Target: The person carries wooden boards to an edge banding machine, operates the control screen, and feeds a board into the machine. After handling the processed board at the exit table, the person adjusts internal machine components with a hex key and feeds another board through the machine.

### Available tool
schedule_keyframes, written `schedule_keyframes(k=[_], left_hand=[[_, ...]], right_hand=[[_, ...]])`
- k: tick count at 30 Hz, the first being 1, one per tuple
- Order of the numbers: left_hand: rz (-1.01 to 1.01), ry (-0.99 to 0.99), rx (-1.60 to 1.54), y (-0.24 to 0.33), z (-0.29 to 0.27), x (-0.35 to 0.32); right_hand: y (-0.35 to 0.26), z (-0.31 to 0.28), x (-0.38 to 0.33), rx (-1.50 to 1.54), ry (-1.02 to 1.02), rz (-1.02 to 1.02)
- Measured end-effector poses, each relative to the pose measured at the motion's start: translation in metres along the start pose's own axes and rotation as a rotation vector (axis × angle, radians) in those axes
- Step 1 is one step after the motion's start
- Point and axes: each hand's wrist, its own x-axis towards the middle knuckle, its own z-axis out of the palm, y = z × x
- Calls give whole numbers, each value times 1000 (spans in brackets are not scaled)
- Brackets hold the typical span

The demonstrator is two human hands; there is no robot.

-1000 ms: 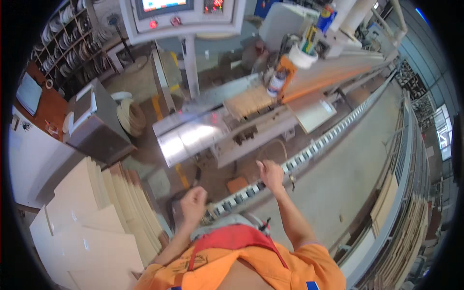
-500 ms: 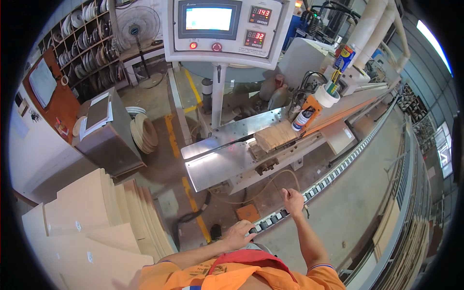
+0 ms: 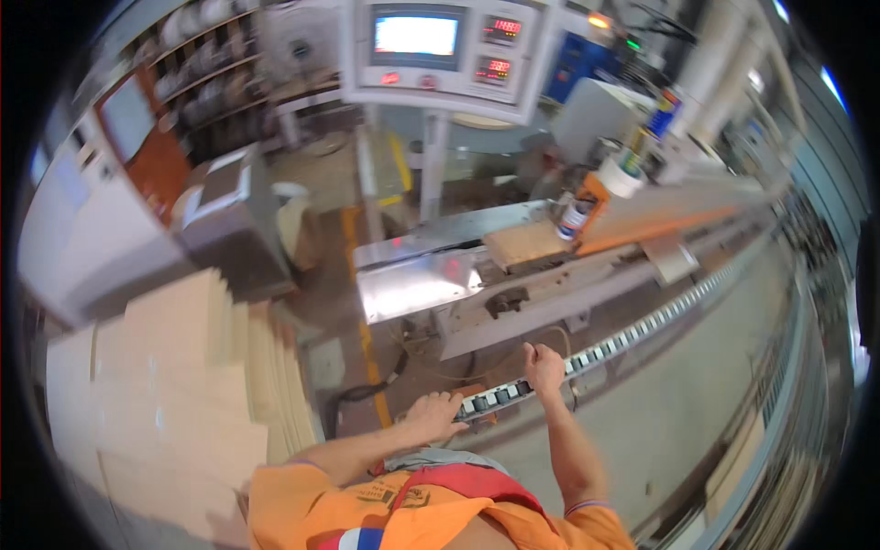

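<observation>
A long, narrow roller rail with pale sides and dark rollers runs from in front of me to the far right. My left hand lies at its near end, with the fingers bent over the rail. Farther along, my right hand is closed at the rail, its back toward me and its fingertips partly hidden. Beyond the hands stands a long machine with a shiny metal bed plate. A wood-coloured block rests on the machine beside a white and blue bottle.
A control panel with a lit screen stands over the machine. Stacked pale boards fill the left foreground. A grey cabinet stands behind them. More boards and metal rails line the right side. A dark hose lies on the floor.
The view has shifted, so the machine sits higher and the picture is blurred. Both hands remain at the roller rail; they and its near end appear slightly higher and farther left.
</observation>
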Motion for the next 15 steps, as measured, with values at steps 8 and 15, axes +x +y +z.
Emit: schedule_keyframes(k=[8, 15], left_hand=[[-53, 46, 72, 10, 11, 5], [-120, 64, 116, 25, 5, 8]], right_hand=[[21, -6, -13, 69, -32, -163], [45, -15, -29, 155, -82, -419]])
